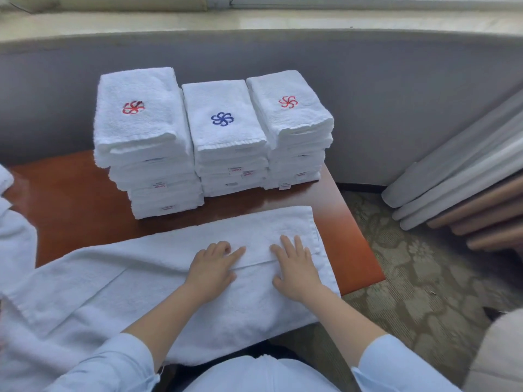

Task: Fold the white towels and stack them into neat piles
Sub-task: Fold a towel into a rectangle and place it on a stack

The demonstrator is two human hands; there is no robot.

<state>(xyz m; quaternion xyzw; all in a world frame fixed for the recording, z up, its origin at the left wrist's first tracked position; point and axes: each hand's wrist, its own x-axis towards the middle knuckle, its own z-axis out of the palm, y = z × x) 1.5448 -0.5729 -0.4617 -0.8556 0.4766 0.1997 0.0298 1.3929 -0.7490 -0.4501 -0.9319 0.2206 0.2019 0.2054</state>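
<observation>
A long white towel point(158, 281) lies across the near edge of the wooden table point(70, 210), its right end folded over into a flap. My left hand point(213, 268) and my right hand point(295, 268) lie flat on that fold with fingers straight, side by side. Behind them stand three piles of folded white towels: the left pile point(147, 154) topped with a red emblem, the middle pile point(229, 148) with a blue emblem, the right pile point(291, 137) with a red emblem.
More white cloth point(11, 239) hangs at the far left. A grey curved sofa back point(396, 94) runs behind the table. Grey and brown rolled bundles point(467, 199) lean at the right above patterned carpet point(410, 292). The table's right edge is near my right hand.
</observation>
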